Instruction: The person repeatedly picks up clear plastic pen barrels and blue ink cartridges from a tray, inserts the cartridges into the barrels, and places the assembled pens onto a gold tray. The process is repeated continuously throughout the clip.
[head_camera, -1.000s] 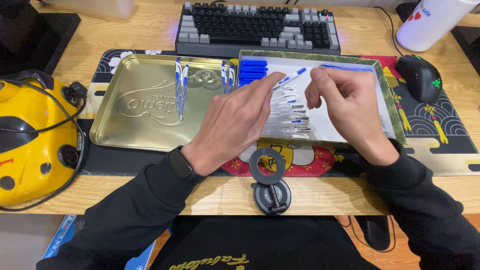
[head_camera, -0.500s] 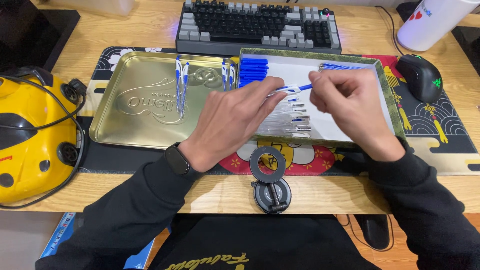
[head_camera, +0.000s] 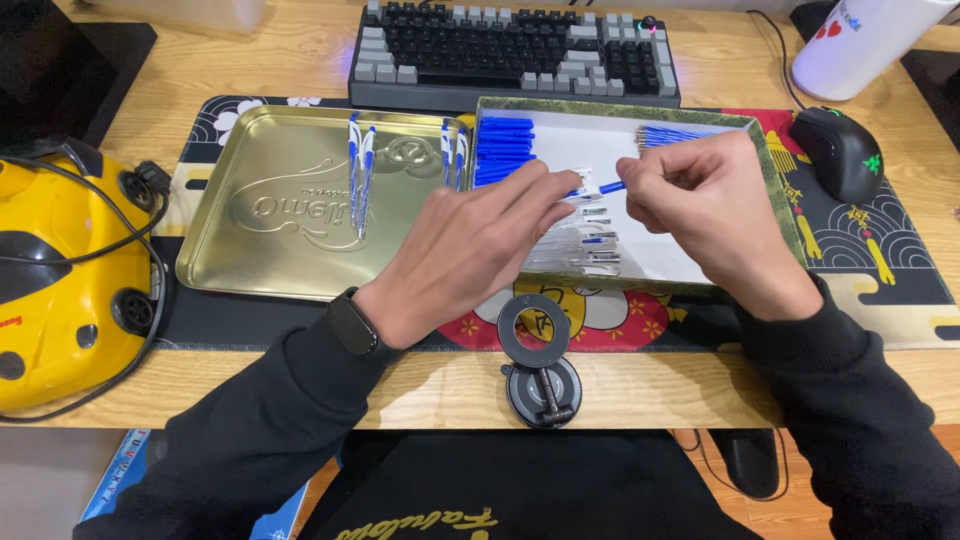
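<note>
Both hands, the left hand (head_camera: 480, 250) and right hand (head_camera: 705, 205), are pinching a blue-and-clear pen (head_camera: 590, 190) between closed fingertips over the white-lined box (head_camera: 770, 190), and a slipping grip is risking dropping it among the loose barrels (head_camera: 590, 245) below.

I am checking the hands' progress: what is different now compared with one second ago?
Both hands lifted slightly off the parts; left hand and right hand now pinch one pen between them above the box. Gold lid, its pens and the keyboard are unchanged.
</note>
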